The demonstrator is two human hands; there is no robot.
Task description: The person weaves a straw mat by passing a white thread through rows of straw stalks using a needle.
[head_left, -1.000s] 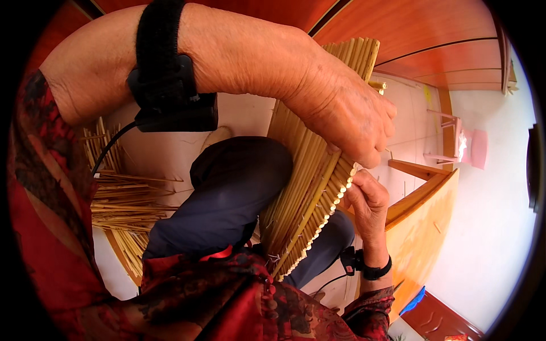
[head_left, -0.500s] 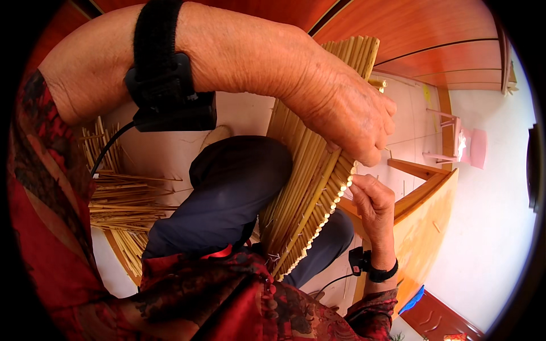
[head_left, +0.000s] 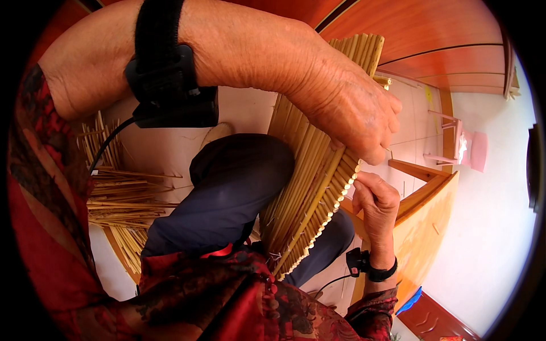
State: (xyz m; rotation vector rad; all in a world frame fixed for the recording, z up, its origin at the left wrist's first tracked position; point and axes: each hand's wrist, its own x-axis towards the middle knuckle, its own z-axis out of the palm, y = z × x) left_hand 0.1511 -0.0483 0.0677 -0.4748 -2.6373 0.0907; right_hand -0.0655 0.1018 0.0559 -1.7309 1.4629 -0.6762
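A mat of straw-coloured reed stalks (head_left: 307, 153), laid side by side and tied with pale thread, slants across my lap. One stalk lies crosswise over the others near the cut ends along its right edge. My left hand (head_left: 361, 122) reaches over the top and grips the mat near that edge, fingers curled down on the far side and partly hidden. Just below it, my right hand (head_left: 376, 196) is closed in a pinch against the cut ends. Whatever its fingertips hold is too small or hidden to make out.
Loose stalks (head_left: 122, 196) lie in piles at the left, some on a wooden-edged support. A wooden table or bench (head_left: 424, 227) stands close by my right hand. Beyond are a pink chair (head_left: 469, 149), a white wall and reddish wooden cabinet panels (head_left: 432, 40).
Both hands and the mat's upper end have shifted slightly to the right. The left hand keeps its grip, and the right hand's pinch stays at the mat's edge.
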